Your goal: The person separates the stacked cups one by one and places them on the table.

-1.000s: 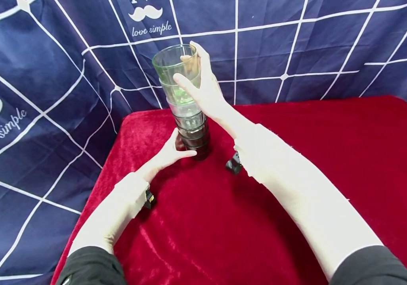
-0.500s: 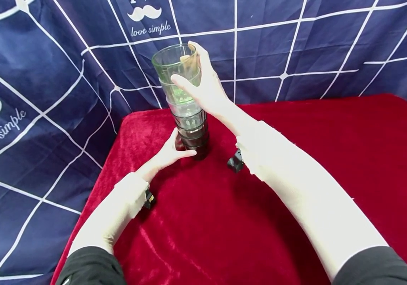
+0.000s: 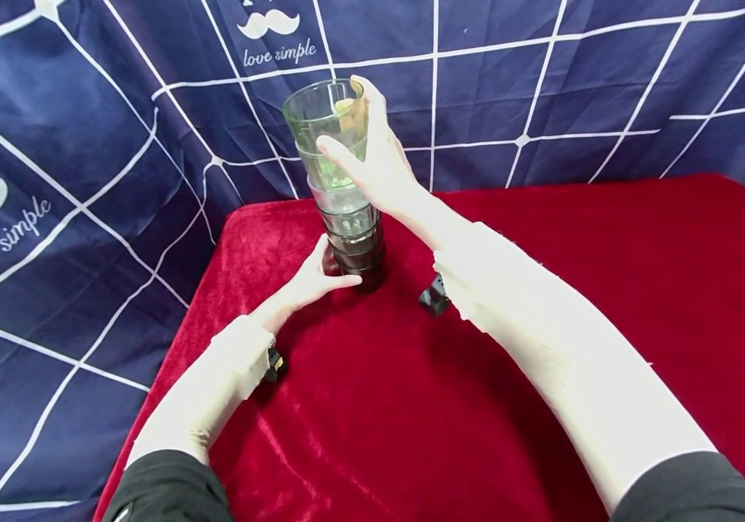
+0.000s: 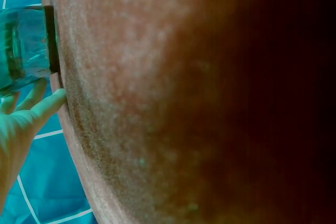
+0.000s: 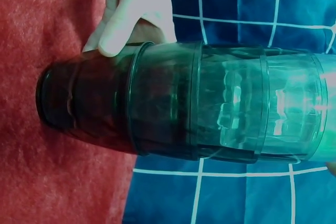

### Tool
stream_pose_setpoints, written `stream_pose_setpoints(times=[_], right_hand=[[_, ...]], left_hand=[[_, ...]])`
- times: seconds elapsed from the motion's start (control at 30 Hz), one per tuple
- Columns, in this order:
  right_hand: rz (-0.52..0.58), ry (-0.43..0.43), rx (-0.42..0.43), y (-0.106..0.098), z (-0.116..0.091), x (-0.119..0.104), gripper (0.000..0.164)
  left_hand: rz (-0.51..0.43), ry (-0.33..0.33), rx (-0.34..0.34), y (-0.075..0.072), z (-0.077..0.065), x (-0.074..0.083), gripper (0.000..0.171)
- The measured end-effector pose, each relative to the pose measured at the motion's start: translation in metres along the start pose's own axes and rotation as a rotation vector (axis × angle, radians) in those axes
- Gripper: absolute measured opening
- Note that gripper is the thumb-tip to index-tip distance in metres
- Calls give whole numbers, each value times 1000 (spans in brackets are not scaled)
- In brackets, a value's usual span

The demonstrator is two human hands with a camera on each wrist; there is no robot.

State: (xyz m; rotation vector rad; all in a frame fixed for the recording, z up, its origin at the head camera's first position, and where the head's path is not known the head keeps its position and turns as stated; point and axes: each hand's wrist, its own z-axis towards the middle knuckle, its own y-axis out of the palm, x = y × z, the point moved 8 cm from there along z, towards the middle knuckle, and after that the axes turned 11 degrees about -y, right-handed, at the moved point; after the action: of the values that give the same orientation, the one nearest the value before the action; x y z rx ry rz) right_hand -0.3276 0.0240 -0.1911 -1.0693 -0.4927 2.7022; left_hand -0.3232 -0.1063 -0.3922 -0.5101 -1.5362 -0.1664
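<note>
In the head view, a tall stack of nested glass cups (image 3: 349,221) stands on the red cloth near its back left corner. The upper cups look green, the middle ones clear to grey, and the bottom one dark. My right hand (image 3: 379,163) grips the top green cup (image 3: 310,119), thumb in front and fingers at its far side. Low down, my left hand (image 3: 313,279) holds the base from the left, its thumb across the front. The right wrist view shows the left hand's thumb (image 5: 118,35) against the dark bottom cup (image 5: 100,103). The left hand's far fingers are partly hidden.
Red velvety cloth (image 3: 574,290) covers the table. A blue curtain (image 3: 476,80) with white grid lines hangs right behind the stack, and another stretch (image 3: 52,290) runs along the left edge. Black wrist cameras (image 3: 434,296) sit below both wrists.
Both hands stay on the stack. The right forearm has shifted very slightly; the cups otherwise stand as before.
</note>
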Motion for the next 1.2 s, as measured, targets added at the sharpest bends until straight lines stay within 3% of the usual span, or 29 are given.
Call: stream_pose_setpoints(times=[0.5,0.63,0.8,0.97,1.07,1.2], right_hand=[[53,-30,23,-3,3,-11,77],[115,-61,52,-7,9,-18,77],[285,-114,161,-18,21,-30,79],[494,-224,336,-42,29,-43,76],[484,-282,393,-58,28,-47,70],[396,-297,392,-74,24,-43,67]], left_hand=[[-38,-28,-7,1,1,-3,91],[-50,-38,-16,2,-4,5,90],[-29,-31,-12,4,-12,23,86],[-28,-27,-11,3,-13,25,86],[-24,-28,-7,3,-13,23,86],[-14,-27,-9,4,-13,22,86]])
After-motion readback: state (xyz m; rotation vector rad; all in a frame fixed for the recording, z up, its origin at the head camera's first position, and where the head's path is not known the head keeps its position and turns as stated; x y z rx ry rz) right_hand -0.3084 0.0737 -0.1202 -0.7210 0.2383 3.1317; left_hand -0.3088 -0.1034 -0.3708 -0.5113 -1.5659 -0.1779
